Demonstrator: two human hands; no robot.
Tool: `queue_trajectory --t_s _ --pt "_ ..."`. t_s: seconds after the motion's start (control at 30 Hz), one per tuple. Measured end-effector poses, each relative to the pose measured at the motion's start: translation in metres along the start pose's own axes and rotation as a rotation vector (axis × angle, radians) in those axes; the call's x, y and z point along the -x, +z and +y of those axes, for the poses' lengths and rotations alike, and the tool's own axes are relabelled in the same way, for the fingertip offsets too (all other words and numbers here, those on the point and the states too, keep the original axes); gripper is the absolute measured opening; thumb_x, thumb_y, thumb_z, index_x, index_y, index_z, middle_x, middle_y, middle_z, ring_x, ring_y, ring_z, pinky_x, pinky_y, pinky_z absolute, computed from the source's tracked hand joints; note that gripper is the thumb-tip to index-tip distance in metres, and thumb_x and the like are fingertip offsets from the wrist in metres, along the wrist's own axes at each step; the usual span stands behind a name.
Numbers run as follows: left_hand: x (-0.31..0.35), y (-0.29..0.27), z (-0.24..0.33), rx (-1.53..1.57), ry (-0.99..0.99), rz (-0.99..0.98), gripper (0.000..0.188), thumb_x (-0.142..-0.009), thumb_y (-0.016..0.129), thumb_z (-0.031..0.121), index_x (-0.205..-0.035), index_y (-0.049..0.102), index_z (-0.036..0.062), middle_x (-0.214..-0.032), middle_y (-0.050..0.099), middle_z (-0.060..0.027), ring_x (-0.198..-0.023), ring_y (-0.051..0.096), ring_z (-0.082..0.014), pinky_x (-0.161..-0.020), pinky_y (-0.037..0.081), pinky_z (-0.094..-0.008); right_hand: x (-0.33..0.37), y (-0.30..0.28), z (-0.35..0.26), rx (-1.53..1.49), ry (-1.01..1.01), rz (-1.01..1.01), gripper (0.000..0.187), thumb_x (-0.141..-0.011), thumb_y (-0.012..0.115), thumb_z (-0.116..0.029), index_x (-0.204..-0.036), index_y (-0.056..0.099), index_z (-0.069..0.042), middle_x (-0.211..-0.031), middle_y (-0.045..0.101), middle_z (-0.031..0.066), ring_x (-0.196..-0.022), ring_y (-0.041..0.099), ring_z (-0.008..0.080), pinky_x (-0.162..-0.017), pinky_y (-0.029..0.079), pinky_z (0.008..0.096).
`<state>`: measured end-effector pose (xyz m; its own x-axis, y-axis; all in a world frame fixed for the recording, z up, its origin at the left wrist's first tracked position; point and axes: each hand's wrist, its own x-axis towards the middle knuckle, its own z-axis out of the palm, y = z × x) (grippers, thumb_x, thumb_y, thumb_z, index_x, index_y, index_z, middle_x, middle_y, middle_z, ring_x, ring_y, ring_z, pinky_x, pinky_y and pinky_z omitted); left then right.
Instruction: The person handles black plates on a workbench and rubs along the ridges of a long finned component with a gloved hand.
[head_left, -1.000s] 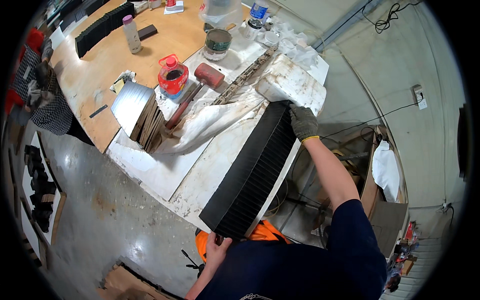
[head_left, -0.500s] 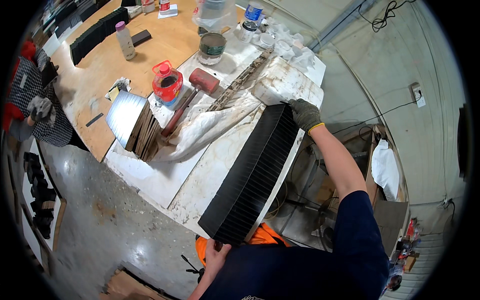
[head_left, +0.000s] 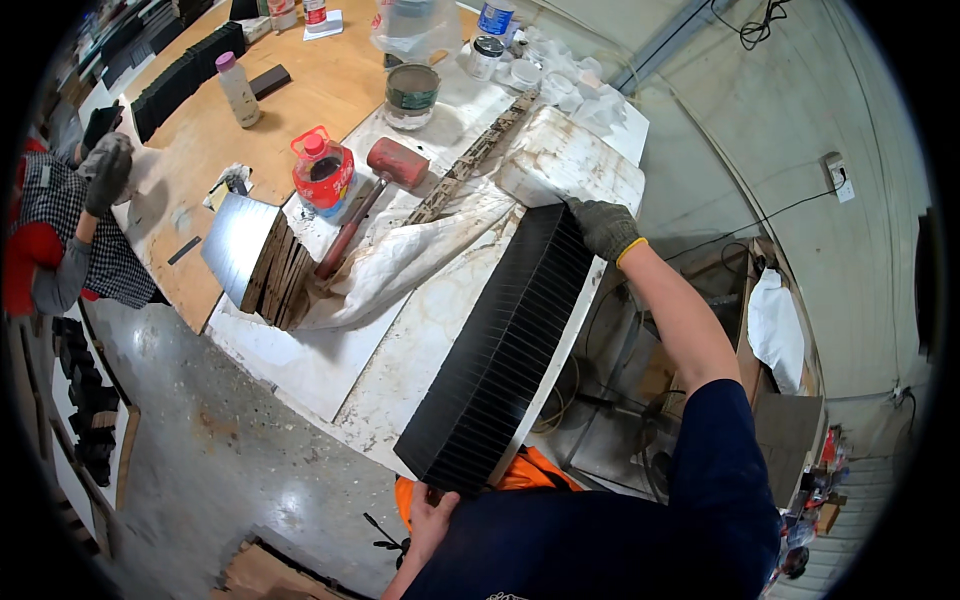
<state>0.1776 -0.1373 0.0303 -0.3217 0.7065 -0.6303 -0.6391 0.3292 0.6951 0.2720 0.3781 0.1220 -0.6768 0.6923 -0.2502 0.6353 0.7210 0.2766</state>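
A long row of thin black pieces (head_left: pixel 505 345), packed tightly face to face, lies slantwise along the right edge of the white stained table (head_left: pixel 395 385). At its far end my right hand (head_left: pixel 608 228), in a dark grey knitted glove with a yellow cuff, has its fingers bent over the last pieces. My bare left hand (head_left: pixel 430 518) is closed against the near end, close to my body, its fingertips partly hidden under the row. Between them the two hands hold the row by its ends.
Left of the row lie a white cloth (head_left: pixel 400 255), a red mallet (head_left: pixel 397 163), a stained strip (head_left: pixel 470 160) and a stack of plates (head_left: pixel 245 250). A cut red jug (head_left: pixel 322 175) and a tub (head_left: pixel 412 95) stand beyond. A co-worker's gloved hand (head_left: pixel 108 172) is at far left.
The co-worker at far left has raised their gloved hands and leaned over the table. My hands keep their places at the row's ends; the view has shifted slightly.
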Motion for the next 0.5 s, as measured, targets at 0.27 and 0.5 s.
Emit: queue_trajectory --t_s 0.27,0.5 --pt "0.001 0.004 0.006 0.075 0.032 0.024 0.051 -0.083 0.068 0.009 -0.127 0.045 -0.0008 -0.117 0.055 -0.0060 -0.102 0.052 -0.0141 -0.089 0.041 -0.0278 0.061 -0.013 -0.080 -0.151 -0.580 0.053 0.023 -0.085 0.048 -0.014 -0.108 0.053 -0.010 -0.067 0.062 0.0147 -0.064 0.065 0.0331 -0.052 0.052 0.0442" --pt "0.000 0.000 0.000 -0.034 0.038 0.017 0.051 -0.084 0.069 0.013 -0.127 0.045 -0.0014 -0.110 0.057 -0.0039 -0.093 0.053 -0.0110 -0.084 0.043 -0.0260 0.047 0.025 -0.062 0.088 -0.114 0.344 0.032 -0.083 0.055 -0.016 -0.114 0.057 -0.008 -0.076 0.062 0.0129 -0.068 0.063 0.0308 -0.054 0.049 0.0422"
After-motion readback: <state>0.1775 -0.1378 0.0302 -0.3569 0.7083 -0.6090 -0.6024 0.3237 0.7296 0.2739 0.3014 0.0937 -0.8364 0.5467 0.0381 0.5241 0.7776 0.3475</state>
